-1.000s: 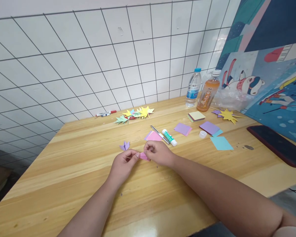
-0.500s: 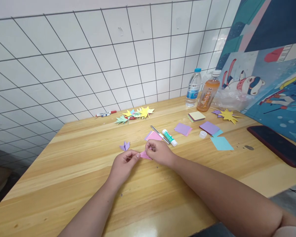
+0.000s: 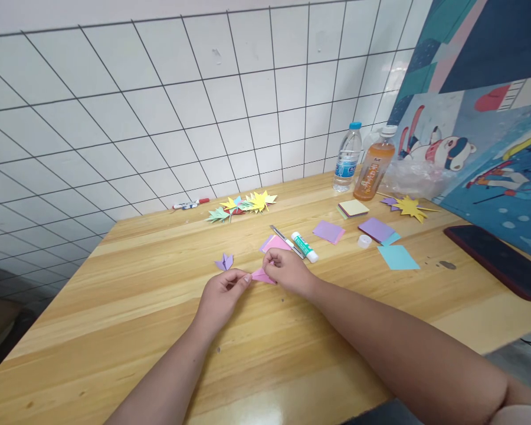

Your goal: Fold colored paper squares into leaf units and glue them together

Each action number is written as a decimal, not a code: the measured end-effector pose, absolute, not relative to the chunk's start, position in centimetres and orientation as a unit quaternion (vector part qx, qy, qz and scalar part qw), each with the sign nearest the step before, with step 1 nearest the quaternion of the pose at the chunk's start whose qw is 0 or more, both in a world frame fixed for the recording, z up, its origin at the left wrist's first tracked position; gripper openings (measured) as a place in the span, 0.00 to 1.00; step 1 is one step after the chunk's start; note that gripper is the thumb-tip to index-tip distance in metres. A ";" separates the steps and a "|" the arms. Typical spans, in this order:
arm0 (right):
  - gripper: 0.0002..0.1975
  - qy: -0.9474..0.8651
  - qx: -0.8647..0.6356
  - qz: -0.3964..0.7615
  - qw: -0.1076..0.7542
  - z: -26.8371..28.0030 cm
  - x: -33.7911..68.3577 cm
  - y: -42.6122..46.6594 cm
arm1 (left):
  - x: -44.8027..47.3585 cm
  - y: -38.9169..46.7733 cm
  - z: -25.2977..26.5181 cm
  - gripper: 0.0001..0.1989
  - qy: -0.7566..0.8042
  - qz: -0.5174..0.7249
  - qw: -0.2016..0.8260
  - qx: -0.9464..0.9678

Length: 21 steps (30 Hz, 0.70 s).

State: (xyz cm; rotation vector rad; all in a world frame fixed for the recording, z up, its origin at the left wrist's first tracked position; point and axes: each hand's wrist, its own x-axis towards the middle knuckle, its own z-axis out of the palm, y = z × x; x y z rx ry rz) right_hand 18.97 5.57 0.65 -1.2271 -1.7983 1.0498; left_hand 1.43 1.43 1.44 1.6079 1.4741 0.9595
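A small folded piece of pink paper (image 3: 262, 275) is held between my two hands, low over the table. My left hand (image 3: 225, 292) pinches its left tip between thumb and forefinger. At its right end my right hand (image 3: 287, 271) has its fingers closed on the paper, covering part of it. Just beyond my left hand lies a purple folded paper piece (image 3: 225, 262). Behind my right hand are pink paper sheets (image 3: 276, 243), with a utility knife (image 3: 287, 241) resting across them and a green and white glue stick (image 3: 305, 247) beside it.
Paper leaves (image 3: 243, 205) lie near the wall, beside markers (image 3: 191, 204). To the right are purple sheets (image 3: 328, 231), a blue sheet (image 3: 398, 257), a white cap (image 3: 364, 241) and a phone (image 3: 498, 260). A water bottle (image 3: 347, 159) and an orange drink bottle (image 3: 374, 165) stand behind.
My right hand has shifted slightly to the right along the pink paper, uncovering a little more of it. My left hand keeps its pinch in nearly the same place.
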 end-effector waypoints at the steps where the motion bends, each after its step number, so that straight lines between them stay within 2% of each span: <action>1: 0.03 -0.695 -0.475 0.407 0.355 0.6 19.0 5.6 | 1.4 1.4 1.5 0.12 0.576 0.376 0.369 0.625; 15: 0.03 -0.726 -0.450 0.396 0.338 0.5 19.0 5.4 | 1.5 1.5 1.6 0.16 0.573 0.376 0.373 0.626; 21: 0.04 -0.757 -0.430 0.380 0.313 0.5 19.1 5.2 | 1.5 1.5 1.2 0.12 0.549 0.367 0.383 0.646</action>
